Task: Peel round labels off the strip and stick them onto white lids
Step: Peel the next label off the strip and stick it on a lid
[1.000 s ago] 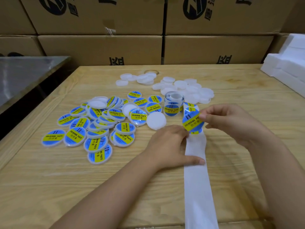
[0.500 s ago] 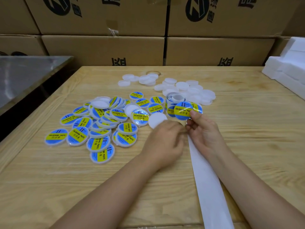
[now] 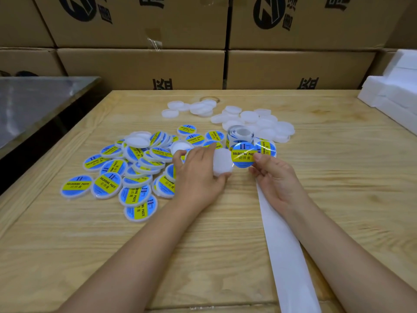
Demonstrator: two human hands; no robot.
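A bare white backing strip (image 3: 286,256) runs from the near edge up under the right hand (image 3: 277,179), whose thumb and fingers pinch a blue-and-yellow round label (image 3: 242,154); just left of it, the left hand (image 3: 198,175) curls around a white lid (image 3: 223,162); labelled lids (image 3: 126,172) pile at left; the label roll (image 3: 240,133) and plain lids (image 3: 264,123) lie farther back.

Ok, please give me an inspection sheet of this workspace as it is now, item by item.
Surface: pale wooden table.
Job's things: peeled label next to blank lid, contact unclear; label roll behind; backing strip runs to near edge; blank lids pile at back; labelled lids pile at left.
Clutter: nothing seen.
Grippers: left hand grips blank lid; right hand pinches peeled label.
Cables: nothing seen.
Surroundings: cardboard boxes behind; foam blocks right; metal surface left.
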